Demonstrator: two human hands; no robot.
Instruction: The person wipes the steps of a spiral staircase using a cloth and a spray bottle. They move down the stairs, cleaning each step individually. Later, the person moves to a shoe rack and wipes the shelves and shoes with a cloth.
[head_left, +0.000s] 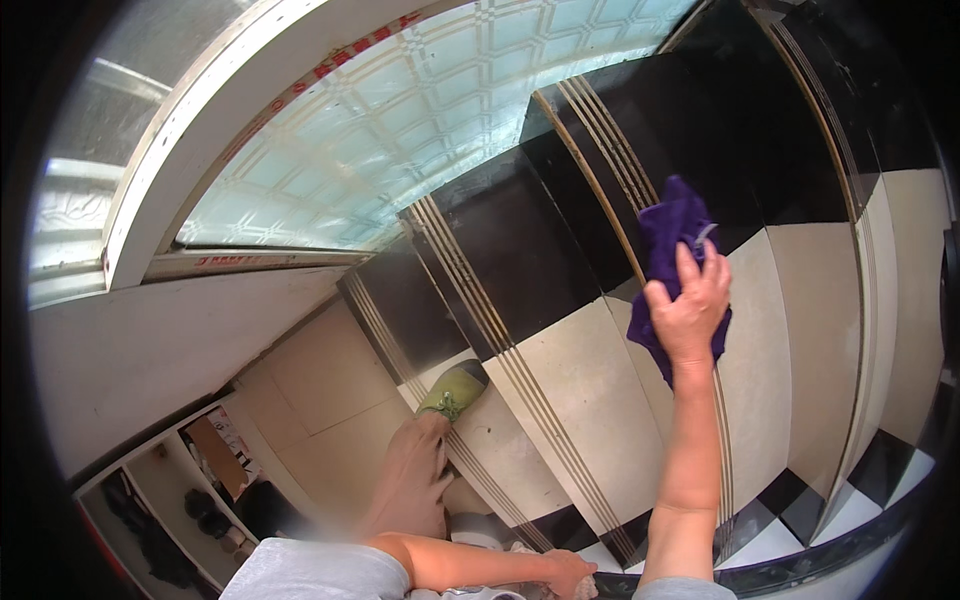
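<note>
My right hand (691, 311) is spread over a purple cloth (670, 225) on the edge of a tiled stair step (720, 300). The cloth shows around the fingers and below the wrist. At the bottom of the view my left hand (571, 574) holds a pale, crumpled cloth (589, 589), only partly visible, close to the dark edging of the stairs.
Black and cream steps with grooved strips (480, 300) climb to the right. My green shoe (455, 390) stands on a lower step. A patterned glass window (360, 142) lies at upper left, and shelves (161, 487) with shoes at lower left.
</note>
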